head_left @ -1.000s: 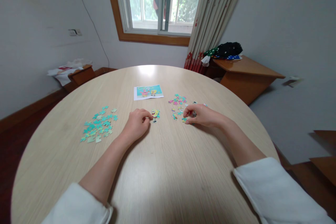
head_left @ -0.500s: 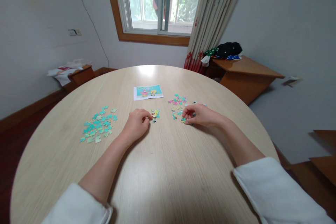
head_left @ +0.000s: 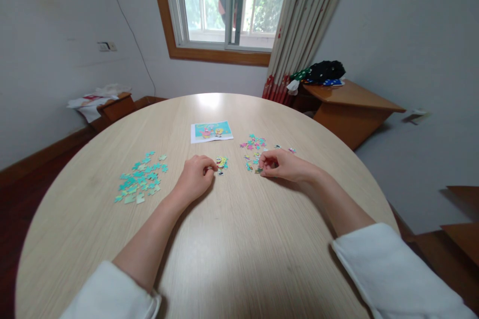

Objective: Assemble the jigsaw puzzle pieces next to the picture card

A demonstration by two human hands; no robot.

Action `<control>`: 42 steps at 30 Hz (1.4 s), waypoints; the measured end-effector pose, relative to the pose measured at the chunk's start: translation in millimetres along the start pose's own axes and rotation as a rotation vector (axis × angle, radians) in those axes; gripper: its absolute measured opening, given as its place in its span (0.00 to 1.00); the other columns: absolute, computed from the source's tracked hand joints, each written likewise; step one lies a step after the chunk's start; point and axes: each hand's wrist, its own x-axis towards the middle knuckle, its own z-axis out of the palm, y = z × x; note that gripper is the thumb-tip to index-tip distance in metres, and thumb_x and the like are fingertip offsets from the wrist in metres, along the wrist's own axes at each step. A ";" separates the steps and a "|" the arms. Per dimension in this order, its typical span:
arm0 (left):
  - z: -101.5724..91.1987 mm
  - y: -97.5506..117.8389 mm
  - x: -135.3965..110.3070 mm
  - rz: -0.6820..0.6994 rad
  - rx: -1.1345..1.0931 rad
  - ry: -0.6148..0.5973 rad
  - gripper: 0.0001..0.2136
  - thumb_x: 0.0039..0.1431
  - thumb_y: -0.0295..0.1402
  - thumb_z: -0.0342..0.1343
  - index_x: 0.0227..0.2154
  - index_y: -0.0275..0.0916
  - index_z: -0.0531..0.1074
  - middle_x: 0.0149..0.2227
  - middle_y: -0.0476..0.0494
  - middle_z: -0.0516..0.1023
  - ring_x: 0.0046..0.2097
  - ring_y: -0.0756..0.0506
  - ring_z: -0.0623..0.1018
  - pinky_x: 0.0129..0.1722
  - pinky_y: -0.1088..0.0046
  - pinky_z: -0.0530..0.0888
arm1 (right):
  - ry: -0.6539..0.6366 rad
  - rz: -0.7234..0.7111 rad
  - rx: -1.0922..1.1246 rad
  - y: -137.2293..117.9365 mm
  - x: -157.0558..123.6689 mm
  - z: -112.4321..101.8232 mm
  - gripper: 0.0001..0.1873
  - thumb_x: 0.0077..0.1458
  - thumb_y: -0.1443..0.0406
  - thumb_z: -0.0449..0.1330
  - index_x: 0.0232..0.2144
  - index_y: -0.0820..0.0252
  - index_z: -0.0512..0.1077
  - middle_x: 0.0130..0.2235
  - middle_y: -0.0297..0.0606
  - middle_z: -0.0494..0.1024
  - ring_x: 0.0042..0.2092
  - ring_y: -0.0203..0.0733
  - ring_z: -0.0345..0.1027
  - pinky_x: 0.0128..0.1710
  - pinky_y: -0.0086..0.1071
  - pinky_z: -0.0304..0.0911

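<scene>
A small joined section of jigsaw puzzle (head_left: 221, 163), showing a yellow cartoon figure, lies mid-table. At its left edge rests my left hand (head_left: 197, 173), fingers curled and closed; whatever is under the fingertips is hidden. My right hand (head_left: 280, 163) pinches a small puzzle piece (head_left: 258, 171) between thumb and fingers, just above or on the table. Beside that hand lie loose multicoloured pieces (head_left: 248, 165), with pink and teal pieces (head_left: 253, 142) a little farther back. Some pieces behind the right hand are partly covered.
A printed reference picture (head_left: 211, 131) lies beyond the joined section. Several teal and pale green pieces (head_left: 140, 179) are spread at the left of the round table (head_left: 224, 239). A brown side table (head_left: 352, 94) with cloth on it stands at the back right, near a curtain.
My right hand has shifted slightly left, and the pinched piece has turned or tilted, now looking darker. My left hand stays in place.
</scene>
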 end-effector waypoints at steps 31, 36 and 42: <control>4.1 1.8 0.2 -0.001 -0.145 0.189 0.08 0.52 0.26 0.50 0.28 0.38 0.74 0.31 0.44 0.79 0.35 0.46 0.76 0.38 0.70 0.71 | 0.221 -0.109 -0.052 0.8 14.5 27.2 0.06 0.50 0.68 0.58 0.28 0.63 0.76 0.28 0.37 0.76 0.31 0.36 0.66 0.32 0.30 0.60; 5.3 10.5 -2.1 0.056 -0.205 0.186 0.05 0.54 0.30 0.53 0.29 0.37 0.75 0.32 0.44 0.80 0.34 0.47 0.76 0.38 0.69 0.72 | 0.295 -0.212 -0.073 -12.0 16.5 37.3 0.09 0.53 0.71 0.57 0.32 0.62 0.78 0.35 0.41 0.79 0.37 0.38 0.69 0.39 0.31 0.61; 10.0 13.7 -3.2 0.119 -0.250 0.158 0.04 0.53 0.33 0.59 0.28 0.38 0.74 0.30 0.45 0.78 0.32 0.48 0.75 0.34 0.71 0.72 | 0.259 -0.187 -0.077 -20.9 16.9 48.7 0.07 0.53 0.70 0.58 0.29 0.62 0.77 0.29 0.36 0.77 0.31 0.34 0.65 0.33 0.28 0.57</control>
